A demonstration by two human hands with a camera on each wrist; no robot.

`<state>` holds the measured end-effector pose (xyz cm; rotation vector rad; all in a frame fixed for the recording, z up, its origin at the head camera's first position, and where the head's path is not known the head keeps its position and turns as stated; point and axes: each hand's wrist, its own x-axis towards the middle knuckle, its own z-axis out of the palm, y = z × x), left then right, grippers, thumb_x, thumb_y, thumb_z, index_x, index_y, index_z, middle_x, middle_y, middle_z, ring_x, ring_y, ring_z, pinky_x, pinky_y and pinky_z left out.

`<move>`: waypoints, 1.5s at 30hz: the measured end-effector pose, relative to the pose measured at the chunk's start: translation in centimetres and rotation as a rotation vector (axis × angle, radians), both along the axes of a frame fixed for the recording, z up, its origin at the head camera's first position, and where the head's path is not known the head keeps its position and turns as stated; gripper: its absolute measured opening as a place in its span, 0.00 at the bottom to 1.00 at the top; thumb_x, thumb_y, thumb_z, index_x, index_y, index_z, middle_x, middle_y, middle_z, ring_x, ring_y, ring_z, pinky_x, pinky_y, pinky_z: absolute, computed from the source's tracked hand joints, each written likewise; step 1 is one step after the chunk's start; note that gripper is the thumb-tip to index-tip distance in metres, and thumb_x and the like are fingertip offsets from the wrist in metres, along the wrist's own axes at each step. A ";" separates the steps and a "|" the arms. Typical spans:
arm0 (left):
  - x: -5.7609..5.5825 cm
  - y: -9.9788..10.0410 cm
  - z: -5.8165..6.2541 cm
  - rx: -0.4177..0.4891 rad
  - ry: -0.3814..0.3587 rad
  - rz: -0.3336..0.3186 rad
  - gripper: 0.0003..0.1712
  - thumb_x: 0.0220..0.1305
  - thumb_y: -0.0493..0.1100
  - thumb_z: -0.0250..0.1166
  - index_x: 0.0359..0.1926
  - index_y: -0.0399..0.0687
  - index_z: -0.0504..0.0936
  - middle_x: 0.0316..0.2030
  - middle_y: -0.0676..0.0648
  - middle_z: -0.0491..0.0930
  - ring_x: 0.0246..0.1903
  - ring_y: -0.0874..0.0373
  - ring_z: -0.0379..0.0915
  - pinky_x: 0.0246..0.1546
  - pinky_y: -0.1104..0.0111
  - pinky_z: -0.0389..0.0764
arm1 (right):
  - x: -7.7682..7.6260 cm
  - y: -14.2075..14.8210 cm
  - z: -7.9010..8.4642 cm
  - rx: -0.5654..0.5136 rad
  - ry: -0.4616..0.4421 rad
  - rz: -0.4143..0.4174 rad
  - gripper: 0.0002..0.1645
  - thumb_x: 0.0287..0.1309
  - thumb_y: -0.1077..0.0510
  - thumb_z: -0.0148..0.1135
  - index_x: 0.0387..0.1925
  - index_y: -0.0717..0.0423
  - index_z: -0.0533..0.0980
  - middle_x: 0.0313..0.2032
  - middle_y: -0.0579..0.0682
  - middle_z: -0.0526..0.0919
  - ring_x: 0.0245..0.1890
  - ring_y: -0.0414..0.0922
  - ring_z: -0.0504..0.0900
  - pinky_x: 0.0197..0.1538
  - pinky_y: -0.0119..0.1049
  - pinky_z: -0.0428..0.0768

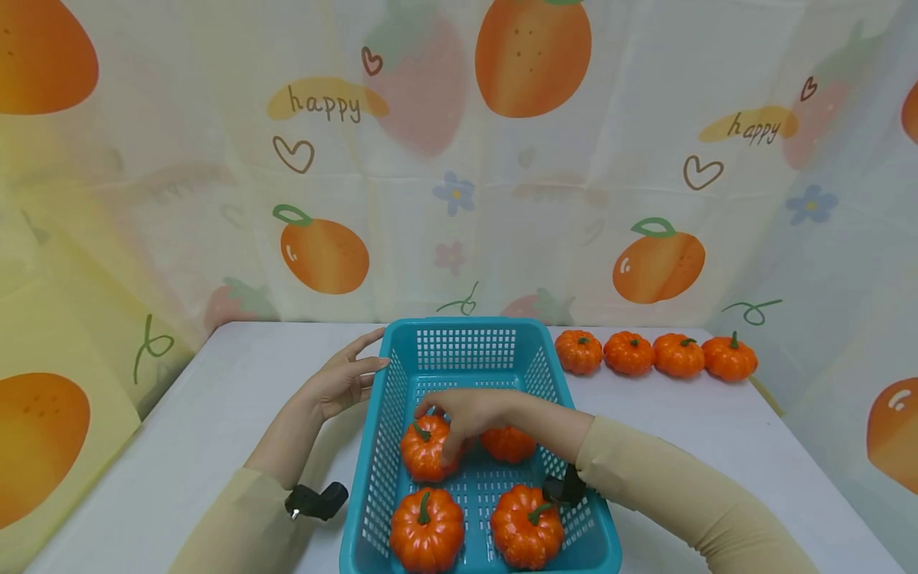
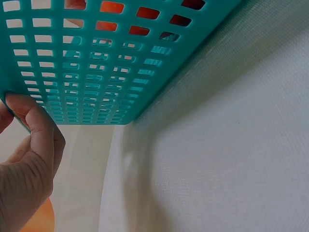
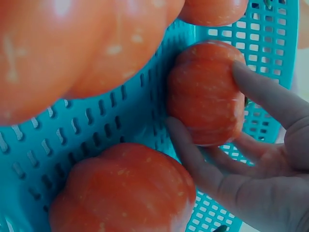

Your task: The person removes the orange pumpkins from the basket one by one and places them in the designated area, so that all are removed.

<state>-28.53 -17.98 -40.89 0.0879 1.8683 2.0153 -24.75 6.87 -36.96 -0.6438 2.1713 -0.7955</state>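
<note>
A teal plastic basket (image 1: 473, 321) with perforated walls holds several small orange pumpkins with green stems. Inside it, my right hand (image 1: 476, 414) grips one pumpkin (image 1: 423, 453) near the left wall. In the right wrist view, thumb and fingers curl around that pumpkin (image 3: 207, 94). Beside it lies a second pumpkin (image 1: 511, 445), partly covered by my right hand. Two others, a front-left pumpkin (image 1: 426, 532) and a front-right pumpkin (image 1: 527, 530), sit nearer me. My left hand (image 1: 344, 381) holds the basket's left rim, which passes between its fingers in the left wrist view.
A row of pumpkins (image 1: 654, 355) stands on the white table (image 1: 674, 430), right of the basket near the back edge. Behind the table hangs a fruit-printed curtain (image 1: 516, 175). Dark wrist devices (image 1: 317, 501) are strapped to both arms.
</note>
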 end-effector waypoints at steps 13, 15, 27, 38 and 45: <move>-0.1 -0.2 -0.2 -0.010 0.007 -0.016 0.43 0.71 0.43 0.60 0.78 0.59 0.47 0.45 0.55 0.80 0.41 0.60 0.85 0.45 0.66 0.88 | 0.2 0.5 3.0 -0.103 0.068 0.015 0.41 0.46 0.60 0.77 0.62 0.42 0.70 0.63 0.53 0.72 0.52 0.47 0.76 0.48 0.39 0.85; -0.1 -0.2 -0.2 -0.009 0.004 -0.020 0.43 0.70 0.44 0.60 0.78 0.59 0.46 0.45 0.54 0.80 0.41 0.61 0.85 0.45 0.66 0.87 | 0.2 0.7 3.6 -0.125 0.081 0.006 0.42 0.46 0.58 0.77 0.63 0.40 0.69 0.65 0.52 0.71 0.53 0.47 0.76 0.47 0.39 0.85; 0.0 -0.1 0.0 0.013 0.003 -0.019 0.44 0.70 0.43 0.61 0.78 0.58 0.46 0.41 0.56 0.81 0.38 0.61 0.84 0.44 0.66 0.88 | 0.0 3.7 8.4 -0.306 0.203 -0.033 0.45 0.48 0.55 0.76 0.66 0.39 0.66 0.65 0.49 0.70 0.57 0.52 0.75 0.51 0.41 0.84; 0.1 0.0 -0.5 -0.048 0.033 0.016 0.46 0.68 0.47 0.64 0.78 0.62 0.47 0.49 0.53 0.79 0.45 0.57 0.85 0.48 0.63 0.87 | -0.2 8.6 10.2 -0.378 0.245 -0.142 0.44 0.51 0.56 0.74 0.68 0.34 0.65 0.69 0.48 0.66 0.65 0.56 0.72 0.60 0.50 0.80; 0.1 0.0 -0.5 -0.046 0.039 0.012 0.46 0.68 0.47 0.63 0.78 0.62 0.47 0.48 0.54 0.80 0.45 0.58 0.84 0.48 0.64 0.87 | -0.4 12.1 9.9 -0.331 0.300 -0.240 0.43 0.50 0.50 0.75 0.66 0.29 0.66 0.69 0.46 0.68 0.68 0.58 0.70 0.64 0.55 0.77</move>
